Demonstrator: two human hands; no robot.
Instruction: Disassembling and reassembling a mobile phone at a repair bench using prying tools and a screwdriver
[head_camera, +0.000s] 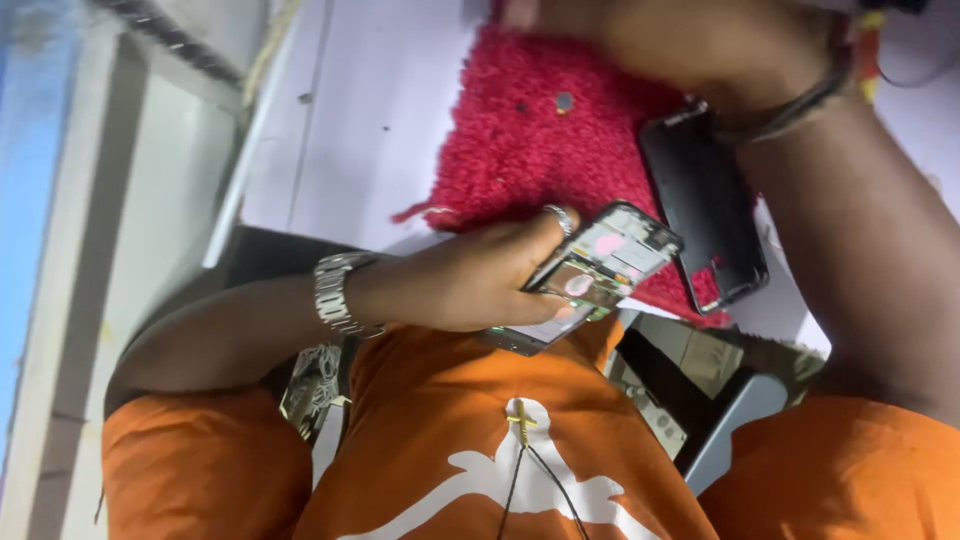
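Note:
My left hand (465, 282), with a metal watch on the wrist and a ring on one finger, grips an opened phone body (603, 262) whose inner boards and parts face up. It holds the phone just above my orange shirt, at the near edge of a red fluffy mat (520, 140). My right hand (690, 35) is blurred at the top of the view, over the far side of the mat. Its fingers are partly cut off, so I cannot tell if it holds anything. A black phone panel (705, 215) lies on the mat just under that wrist.
The mat lies on a white tabletop (350, 110). A small round grey piece (564, 100) rests on the mat. Below the table's edge are a grey-blue flat object (735, 425) and some boxes. A pale wall runs along the left.

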